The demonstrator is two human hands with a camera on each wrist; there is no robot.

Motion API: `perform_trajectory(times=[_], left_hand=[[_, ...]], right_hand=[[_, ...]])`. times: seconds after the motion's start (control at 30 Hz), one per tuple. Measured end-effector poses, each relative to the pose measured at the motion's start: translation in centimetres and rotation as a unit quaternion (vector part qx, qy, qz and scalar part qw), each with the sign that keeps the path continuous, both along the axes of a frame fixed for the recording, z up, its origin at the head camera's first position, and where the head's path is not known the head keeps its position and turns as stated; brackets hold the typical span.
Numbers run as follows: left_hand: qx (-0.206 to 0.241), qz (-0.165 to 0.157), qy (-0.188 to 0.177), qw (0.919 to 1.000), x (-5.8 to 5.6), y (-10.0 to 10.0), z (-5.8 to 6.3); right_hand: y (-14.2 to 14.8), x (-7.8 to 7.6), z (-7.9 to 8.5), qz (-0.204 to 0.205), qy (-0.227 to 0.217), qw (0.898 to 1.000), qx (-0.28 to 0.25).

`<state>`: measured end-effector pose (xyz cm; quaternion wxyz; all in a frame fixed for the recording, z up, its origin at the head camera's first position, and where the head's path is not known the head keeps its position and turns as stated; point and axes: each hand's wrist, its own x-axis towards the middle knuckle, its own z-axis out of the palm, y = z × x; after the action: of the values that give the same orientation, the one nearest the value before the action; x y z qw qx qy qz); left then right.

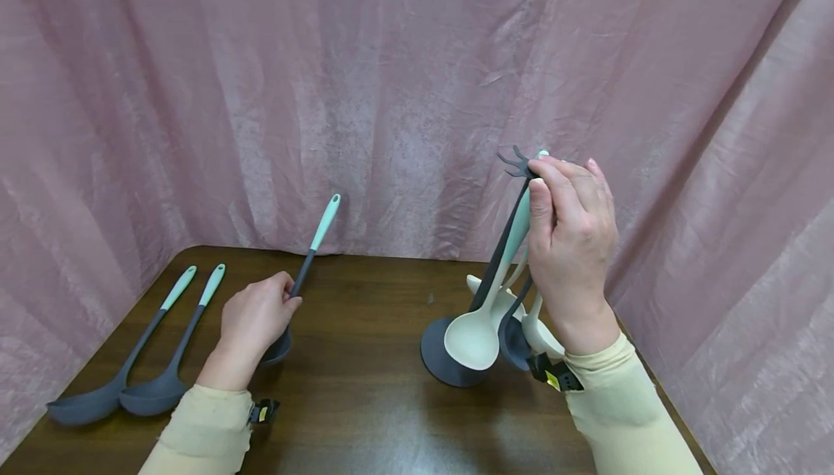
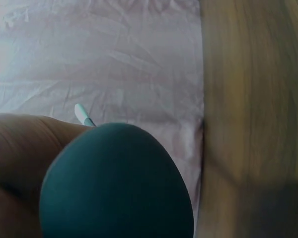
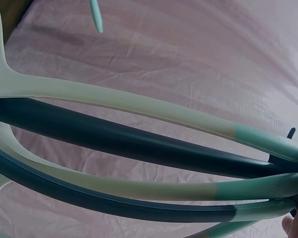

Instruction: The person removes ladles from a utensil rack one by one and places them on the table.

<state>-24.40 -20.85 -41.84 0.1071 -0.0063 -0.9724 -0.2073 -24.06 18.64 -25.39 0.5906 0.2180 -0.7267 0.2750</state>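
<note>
My left hand [image 1: 257,316] grips the dark grey shaft of a ladle [image 1: 303,272] that slants up to a mint handle end. Its bowl, partly hidden under the hand, fills the lower middle of the left wrist view as a dark rounded shape [image 2: 116,183]. On the right, my right hand [image 1: 576,229] curls its fingers and thumb round the top of a dark utensil stand [image 1: 449,359], by the pronged hooks [image 1: 517,162]. A cream ladle [image 1: 472,341] hangs at the front of the stand. Other cream and dark utensils hang behind it, their handles [image 3: 263,188] converging at that hand.
Two more dark ladles with mint handles lie side by side at the left of the wooden table [image 1: 365,402]: an outer ladle [image 1: 87,404] and an inner ladle [image 1: 156,394]. A pink curtain [image 1: 391,98] hangs close behind the table and along its sides.
</note>
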Motion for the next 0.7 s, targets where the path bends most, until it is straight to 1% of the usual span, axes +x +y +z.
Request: perform_trajectory(times=[0.27, 0.43, 0.7], left_hand=[[-0.012, 0.014, -0.036, 0.9992, -0.1, -0.7, -0.5], [-0.013, 0.016, -0.059, 0.9981, -0.1, -1.1, -0.6], [-0.013, 0.023, -0.08, 0.9964, -0.2, -2.2, -1.1]], right_hand=[[0.1, 0.2, 0.1, 0.005, 0.002, 1.0, -0.004], [0.1, 0.3, 0.2, 0.006, 0.002, 1.0, -0.002], [0.1, 0.4, 0.2, 0.007, 0.004, 1.0, -0.003]])
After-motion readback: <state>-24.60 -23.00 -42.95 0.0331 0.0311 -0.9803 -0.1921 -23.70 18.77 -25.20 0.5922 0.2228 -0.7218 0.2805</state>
